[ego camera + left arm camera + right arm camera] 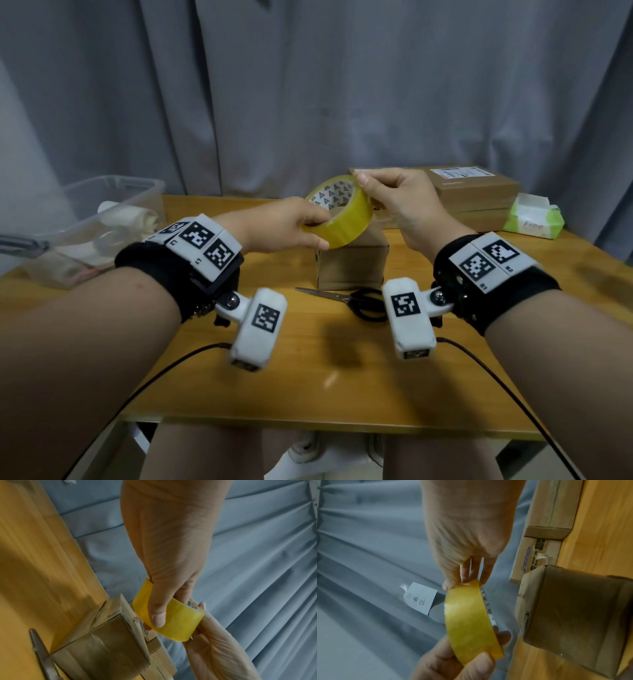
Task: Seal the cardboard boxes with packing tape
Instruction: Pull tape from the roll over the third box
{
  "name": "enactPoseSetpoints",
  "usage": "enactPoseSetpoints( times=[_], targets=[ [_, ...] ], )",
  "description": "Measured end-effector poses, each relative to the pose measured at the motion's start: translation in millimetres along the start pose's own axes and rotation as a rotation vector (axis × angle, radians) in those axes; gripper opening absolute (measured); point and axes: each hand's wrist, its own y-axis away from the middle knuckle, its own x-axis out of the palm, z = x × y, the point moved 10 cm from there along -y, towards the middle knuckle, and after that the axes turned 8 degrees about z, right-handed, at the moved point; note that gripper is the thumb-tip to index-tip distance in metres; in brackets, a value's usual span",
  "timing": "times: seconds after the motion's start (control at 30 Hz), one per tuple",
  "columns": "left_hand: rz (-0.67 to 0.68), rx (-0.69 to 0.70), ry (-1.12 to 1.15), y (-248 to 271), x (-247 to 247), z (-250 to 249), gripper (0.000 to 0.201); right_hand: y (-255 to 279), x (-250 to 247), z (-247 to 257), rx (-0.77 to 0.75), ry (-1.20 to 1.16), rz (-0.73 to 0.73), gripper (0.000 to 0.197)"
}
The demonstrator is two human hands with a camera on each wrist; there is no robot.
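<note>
A yellow roll of packing tape [342, 212] is held up above a small brown cardboard box [351, 262] in the middle of the wooden table [308, 387]. My left hand [291, 228] grips the roll's lower left side, thumb across the outer face [158, 616]. My right hand [397, 202] pinches the roll's top edge [467, 584] with fingertips. The small box [102, 646] bears glossy tape on its sides. Flat cardboard boxes [479, 195] are stacked at the back right; one reads DECATHLON [526, 558].
Black-handled scissors [359, 299] lie on the table just in front of the small box. A clear plastic bin [102, 212] stands at the left, a green tissue pack [534, 217] at the far right. Grey curtain behind. Cables trail off the front edge.
</note>
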Motion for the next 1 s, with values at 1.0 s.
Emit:
enactPoseSetpoints(
  times=[1.0],
  targets=[
    [-0.137,0.111,0.568,10,-7,-11,0.015,-6,-1,9,0.135,0.039,0.005,0.019]
  ],
)
